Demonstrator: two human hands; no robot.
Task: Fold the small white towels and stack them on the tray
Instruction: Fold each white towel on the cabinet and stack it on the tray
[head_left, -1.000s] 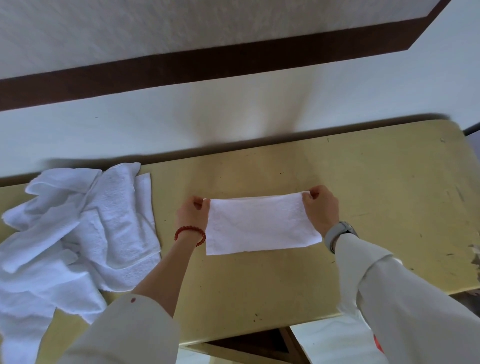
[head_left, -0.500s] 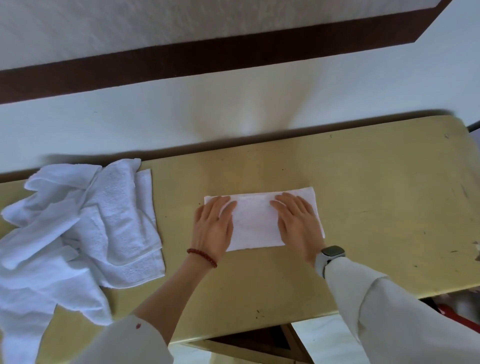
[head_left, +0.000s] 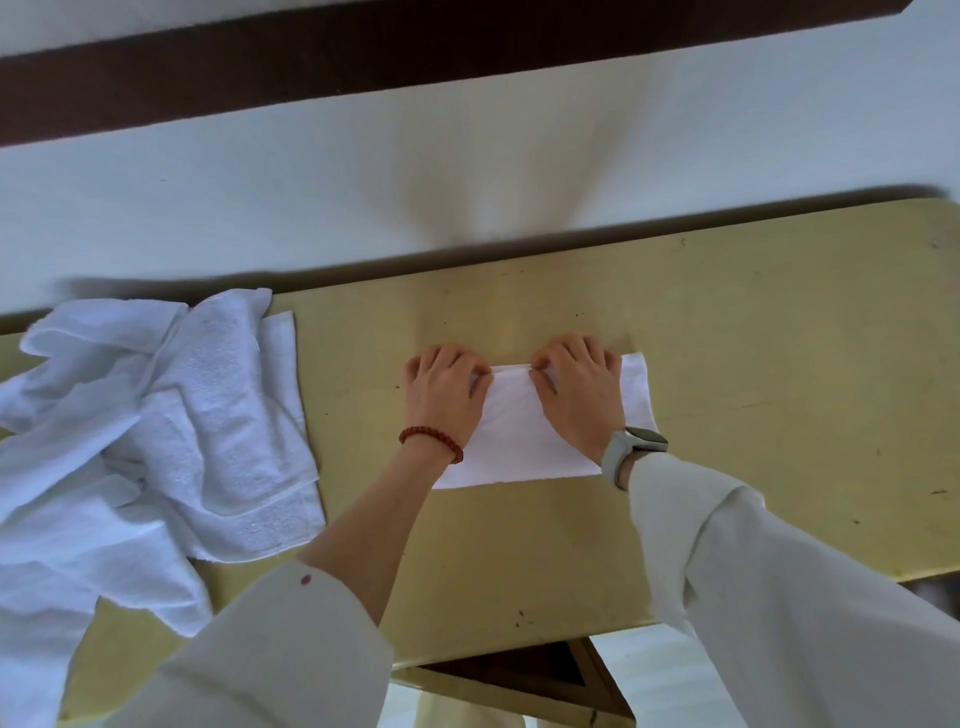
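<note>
Far left: loose pile of unfolded white terry towels (head_left: 156, 447) on the yellow-olive painted surface (head_left: 753, 364), part of it hanging over the near-left edge. Well apart from it, mid-surface: the small white folded towel (head_left: 519, 441), lying flat as a long rectangle. We have both hands on its far edge. Our left hand (head_left: 441, 395), red bead bracelet (head_left: 432, 442) on the wrist, sits on the towel's left end, fingers curled, pinching the far edge. Our right hand (head_left: 579, 392), grey smartwatch (head_left: 636, 449) on the wrist, sits just right of centre, fingers curled likewise, pinching the same edge; the towel's right end sticks out past it. Both white sleeves (head_left: 805, 597) run in from the near side.
</note>
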